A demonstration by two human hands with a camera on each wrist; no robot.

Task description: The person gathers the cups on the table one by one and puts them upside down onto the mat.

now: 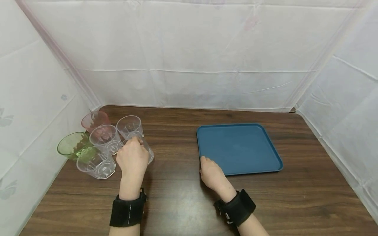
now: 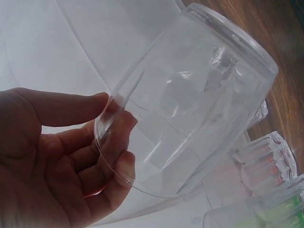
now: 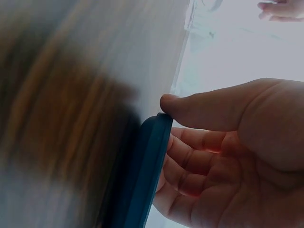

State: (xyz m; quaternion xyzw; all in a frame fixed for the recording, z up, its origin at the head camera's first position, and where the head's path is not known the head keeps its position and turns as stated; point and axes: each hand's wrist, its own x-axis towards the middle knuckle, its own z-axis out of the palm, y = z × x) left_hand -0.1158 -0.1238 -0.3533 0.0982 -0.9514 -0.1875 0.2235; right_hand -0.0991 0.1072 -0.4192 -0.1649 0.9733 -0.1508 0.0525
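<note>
Toward ten o'clock you have one pink cup [image 1: 94, 120], one green cup [image 1: 72, 146], four clear cups [image 1: 101, 165]; only the left wrist view shows your left hand [image 1: 133, 157] pinching one by its rim. Your right hand [image 1: 213, 173] grips one blue tray [image 1: 239, 150], at one o'clock. White sheets [image 1: 189, 49] enclose the wooden surface [image 1: 174, 196].

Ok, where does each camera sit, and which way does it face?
Head: head-worn, facing forward and down at the table; left hand, right hand and both forearms show.
Left wrist: on that wrist, facing the left hand holding a clear cup.
Right wrist: on that wrist, facing the right hand gripping the blue tray; left hand top right.
Head and right wrist share the tray.
</note>
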